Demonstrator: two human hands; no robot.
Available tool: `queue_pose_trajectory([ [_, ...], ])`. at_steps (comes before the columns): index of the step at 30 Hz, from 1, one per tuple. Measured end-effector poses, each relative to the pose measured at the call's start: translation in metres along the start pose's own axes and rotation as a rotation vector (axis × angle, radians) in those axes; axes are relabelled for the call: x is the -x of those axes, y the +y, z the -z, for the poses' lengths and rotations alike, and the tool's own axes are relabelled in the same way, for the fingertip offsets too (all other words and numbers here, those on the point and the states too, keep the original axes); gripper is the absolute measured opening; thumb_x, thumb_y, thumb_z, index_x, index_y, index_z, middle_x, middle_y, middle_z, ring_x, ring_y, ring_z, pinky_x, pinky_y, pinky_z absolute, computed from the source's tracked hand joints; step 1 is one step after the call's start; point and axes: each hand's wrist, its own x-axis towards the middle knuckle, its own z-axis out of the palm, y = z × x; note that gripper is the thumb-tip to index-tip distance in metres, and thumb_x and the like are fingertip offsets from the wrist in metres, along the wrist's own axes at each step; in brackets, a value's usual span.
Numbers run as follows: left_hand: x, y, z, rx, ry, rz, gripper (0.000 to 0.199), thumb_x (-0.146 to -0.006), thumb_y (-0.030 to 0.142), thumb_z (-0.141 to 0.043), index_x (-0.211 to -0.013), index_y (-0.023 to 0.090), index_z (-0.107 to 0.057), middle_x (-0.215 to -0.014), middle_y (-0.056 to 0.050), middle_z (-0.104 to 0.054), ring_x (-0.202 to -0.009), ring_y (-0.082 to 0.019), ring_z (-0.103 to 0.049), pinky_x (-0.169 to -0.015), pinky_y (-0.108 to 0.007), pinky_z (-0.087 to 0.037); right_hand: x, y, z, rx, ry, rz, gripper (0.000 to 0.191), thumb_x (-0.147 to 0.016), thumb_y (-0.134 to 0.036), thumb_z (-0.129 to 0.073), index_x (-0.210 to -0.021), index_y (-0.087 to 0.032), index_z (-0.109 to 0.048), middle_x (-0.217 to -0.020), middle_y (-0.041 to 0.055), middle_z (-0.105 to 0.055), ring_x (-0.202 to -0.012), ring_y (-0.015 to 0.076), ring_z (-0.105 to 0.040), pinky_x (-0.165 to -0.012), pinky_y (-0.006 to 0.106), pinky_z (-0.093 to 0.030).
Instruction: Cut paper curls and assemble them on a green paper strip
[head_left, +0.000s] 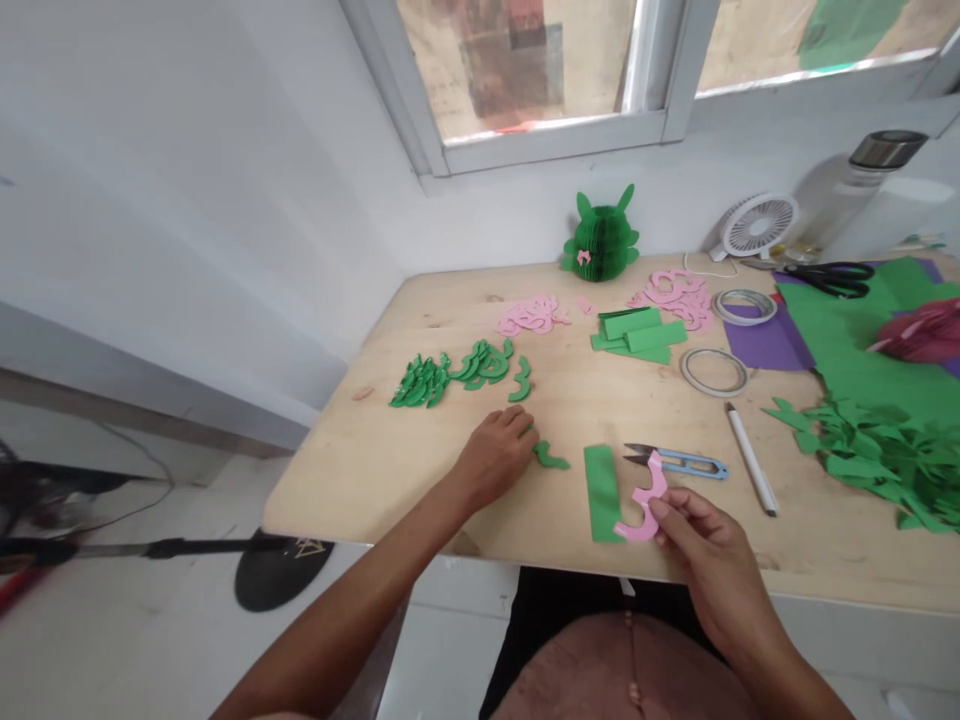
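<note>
My right hand (709, 545) pinches a pink wavy paper cutout (657, 482) between thumb and fingers, above the front part of the table. Just behind and left of that cutout lies a green paper strip (602, 492). My left hand (499, 455) rests on the tabletop with its fingers curled together over one end of a green wavy paper cutout (553, 459); the rest of that piece sticks out to the right. Beyond the left hand are a single green curved cutout (520, 380), a fanned group of green cutouts (484, 364) and a denser green pile (421, 381).
Blue-handled thread snips (686, 462) and a white pen (751, 460) lie near my right hand. Farther back are pink cutouts (531, 314), green strips (637, 334), tape rolls (714, 372), a green paper figure (601, 240), black scissors (829, 277) and a fan (759, 225). Green scraps (892, 465) lie right.
</note>
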Motion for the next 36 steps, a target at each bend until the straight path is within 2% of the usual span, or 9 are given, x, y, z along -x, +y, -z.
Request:
queue_pose_trajectory([
  [5,-0.007,0.005,-0.006,-0.007,0.022,0.180,0.007,-0.078,0.024,-0.060,-0.073,0.018,-0.060,-0.082,-0.009,-0.063,-0.084,-0.024,-0.058,-0.074,-0.037,-0.043,0.001,0.000,0.002,0.027,-0.007,0.015,0.023,-0.067,-0.041,-0.074,-0.071,-0.019,-0.070,-0.065,0.0013,-0.059,-0.059,0.0131,-0.045,-0.052,0.022,-0.038],
  [9,-0.019,0.008,-0.016,-0.030,0.068,0.321,0.008,-0.079,0.023,-0.057,-0.073,0.019,-0.060,-0.076,-0.007,-0.064,-0.079,-0.024,-0.058,-0.069,-0.035,-0.041,0.001,0.001,0.003,0.025,-0.024,-0.001,0.023,-0.068,-0.041,-0.073,-0.075,-0.020,-0.071,-0.067,0.0011,-0.059,-0.059,0.0132,-0.045,-0.052,0.022,-0.038],
  [13,-0.039,0.007,-0.025,-0.056,0.108,0.386,0.012,-0.083,0.020,-0.050,-0.078,0.019,-0.061,-0.076,-0.009,-0.066,-0.080,-0.025,-0.058,-0.069,-0.035,-0.039,0.002,0.001,0.002,0.030,-0.019,0.003,0.022,-0.068,-0.041,-0.073,-0.074,-0.020,-0.071,-0.063,0.0003,-0.058,-0.059,0.0127,-0.045,-0.053,0.022,-0.038],
  [19,-0.060,0.003,-0.029,-0.071,0.152,0.373,0.020,-0.086,0.018,-0.045,-0.082,0.016,-0.064,-0.085,-0.013,-0.067,-0.088,-0.027,-0.059,-0.076,-0.038,-0.040,0.005,0.000,0.000,0.042,-0.032,0.009,0.023,-0.071,-0.042,-0.071,-0.071,-0.020,-0.069,-0.061,-0.0005,-0.056,-0.059,0.0128,-0.045,-0.054,0.022,-0.038],
  [23,-0.040,0.005,-0.029,-0.059,0.177,0.336,0.023,-0.087,0.024,-0.046,-0.098,0.017,-0.065,-0.108,-0.013,-0.066,-0.107,-0.027,-0.054,-0.092,-0.041,-0.036,0.005,0.001,0.000,0.048,-0.052,0.004,0.022,-0.072,-0.042,-0.070,-0.072,-0.020,-0.069,-0.062,-0.0007,-0.056,-0.060,0.0124,-0.045,-0.056,0.022,-0.038],
  [25,-0.024,0.004,-0.031,-0.061,0.183,0.275,0.033,-0.088,0.031,-0.047,-0.116,0.019,-0.059,-0.130,-0.012,-0.055,-0.126,-0.029,-0.041,-0.104,-0.047,-0.024,0.005,0.001,0.000,0.053,-0.068,0.004,0.022,-0.072,-0.042,-0.070,-0.070,-0.020,-0.068,-0.063,-0.0006,-0.057,-0.060,0.0122,-0.046,-0.056,0.022,-0.038],
  [27,-0.011,0.001,-0.032,-0.071,0.140,0.198,0.045,-0.087,0.041,-0.047,-0.128,0.020,-0.051,-0.142,-0.011,-0.043,-0.135,-0.032,-0.028,-0.108,-0.053,-0.015,0.005,0.001,-0.001,0.065,-0.081,0.003,0.022,-0.072,-0.042,-0.070,-0.070,-0.020,-0.069,-0.064,-0.0004,-0.058,-0.060,0.0122,-0.046,-0.056,0.022,-0.038],
  [31,-0.005,-0.011,-0.035,-0.115,0.063,0.157,0.053,-0.088,0.047,-0.045,-0.134,0.023,-0.045,-0.148,-0.009,-0.034,-0.139,-0.032,-0.019,-0.109,-0.056,-0.011,0.004,0.002,-0.004,0.078,-0.099,-0.011,0.023,-0.073,-0.043,-0.070,-0.073,-0.020,-0.070,-0.067,0.0006,-0.061,-0.062,0.0131,-0.048,-0.058,0.022,-0.039],
  [36,-0.020,-0.024,-0.040,-0.152,0.086,0.232,0.053,-0.088,0.050,-0.042,-0.134,0.025,-0.046,-0.149,-0.009,-0.032,-0.139,-0.033,-0.018,-0.110,-0.057,-0.010,0.006,0.002,-0.005,0.052,-0.108,-0.027,0.023,-0.072,-0.042,-0.070,-0.076,-0.020,-0.070,-0.068,0.0000,-0.062,-0.063,0.0127,-0.050,-0.058,0.021,-0.040],
])
